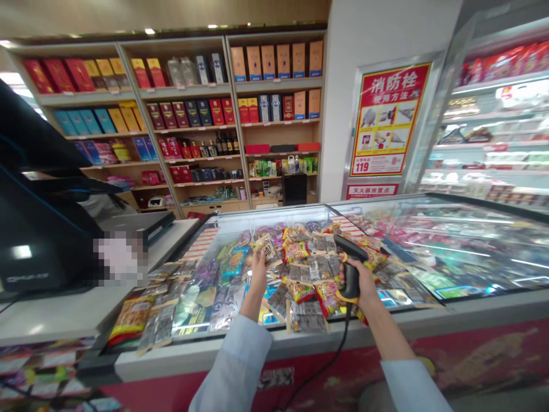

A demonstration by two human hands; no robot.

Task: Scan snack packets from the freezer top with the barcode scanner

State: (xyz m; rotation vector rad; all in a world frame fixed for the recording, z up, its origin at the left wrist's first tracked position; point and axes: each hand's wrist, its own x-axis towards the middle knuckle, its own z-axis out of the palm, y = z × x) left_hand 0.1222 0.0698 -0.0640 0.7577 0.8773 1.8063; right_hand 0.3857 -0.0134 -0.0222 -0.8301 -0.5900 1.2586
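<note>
Your right hand (364,283) curls round one black scanner (352,280) above the freezer (150,363); your left hand (258,264) pinches one packet (270,250). Around them, snack packs (295,250), too jumbled to count, litter the glass. Left, one black terminal (38,229); far right, one framed poster (390,120).

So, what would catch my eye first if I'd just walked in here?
Probably the black-and-yellow scanner in the right hand, above snack packets strewn across a glass-topped case; the left hand holds up one small packet. Behind, a red-and-yellow poster hangs right of shelves lined with colourful boxes.
</note>
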